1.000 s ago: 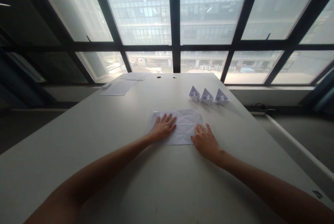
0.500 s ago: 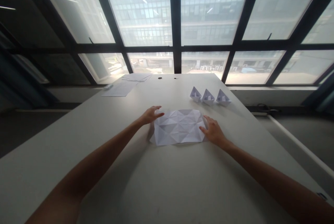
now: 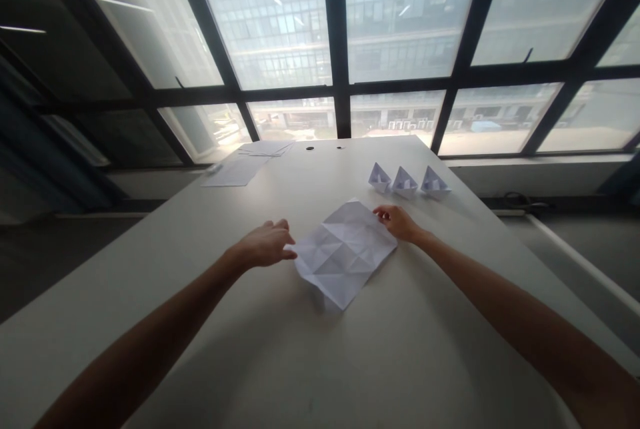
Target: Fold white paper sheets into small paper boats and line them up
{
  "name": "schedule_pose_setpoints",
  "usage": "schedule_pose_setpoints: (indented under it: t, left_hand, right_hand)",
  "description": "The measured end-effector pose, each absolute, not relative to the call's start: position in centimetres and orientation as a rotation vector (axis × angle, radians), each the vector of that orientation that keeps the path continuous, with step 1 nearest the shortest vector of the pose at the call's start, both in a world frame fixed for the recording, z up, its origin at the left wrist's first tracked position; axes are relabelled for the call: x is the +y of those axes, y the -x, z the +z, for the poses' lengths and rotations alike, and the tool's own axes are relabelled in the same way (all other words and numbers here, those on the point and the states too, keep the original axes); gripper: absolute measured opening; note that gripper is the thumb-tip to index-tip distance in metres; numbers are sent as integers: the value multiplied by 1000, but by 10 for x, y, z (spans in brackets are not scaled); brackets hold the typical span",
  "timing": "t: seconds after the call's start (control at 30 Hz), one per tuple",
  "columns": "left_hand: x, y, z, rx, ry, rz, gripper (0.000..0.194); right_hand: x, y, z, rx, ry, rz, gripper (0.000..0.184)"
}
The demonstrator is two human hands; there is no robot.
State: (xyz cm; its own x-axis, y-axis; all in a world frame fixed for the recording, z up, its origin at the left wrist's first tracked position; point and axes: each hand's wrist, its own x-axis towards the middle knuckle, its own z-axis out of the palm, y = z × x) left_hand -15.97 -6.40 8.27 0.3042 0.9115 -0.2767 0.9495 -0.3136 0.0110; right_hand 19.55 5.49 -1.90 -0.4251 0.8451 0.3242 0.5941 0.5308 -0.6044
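Observation:
A creased white sheet of paper [image 3: 344,249] is turned cornerwise above the grey table [image 3: 300,362], its near corner lifted off the surface. My left hand [image 3: 265,245] pinches the sheet's left corner with curled fingers. My right hand [image 3: 397,222] pinches its right corner. Three small folded paper boats [image 3: 407,182] stand in a row just beyond my right hand.
Flat sheets of paper [image 3: 245,162] lie at the far left of the table, near two dark holes [image 3: 324,147] in the tabletop. A large dark-framed window [image 3: 340,49] rises behind the table. The table's right edge drops to a floor strip [image 3: 575,249].
My hands went from lying flat on the sheet to its two sides, then gripped it. The sheet has been turned from square to cornerwise and partly lifted.

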Motion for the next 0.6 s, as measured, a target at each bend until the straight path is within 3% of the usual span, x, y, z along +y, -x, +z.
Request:
schedule_pose_setpoints:
  t: [0.17,0.3,0.4,0.5,0.6]
  left_hand:
    - [-36,117,111,1076,-2432,-247,75]
    - [-14,80,69,1032,-2425,-258,83]
    - [-22,66,19,1232,-2494,-182,75]
    - [-34,68,-17,1458,-2575,15,65]
    - [-35,83,-31,1618,-2588,89,58]
  right_hand:
    - [76,-168,-5,-2373,1040,554,26]
    - [67,-148,8,-2387,1159,353,30]
    - [34,-133,7,-2131,1413,93,46]
    - [-17,-122,-5,-2177,1426,119,45]
    - [-67,-116,-20,-2365,1332,224,63]
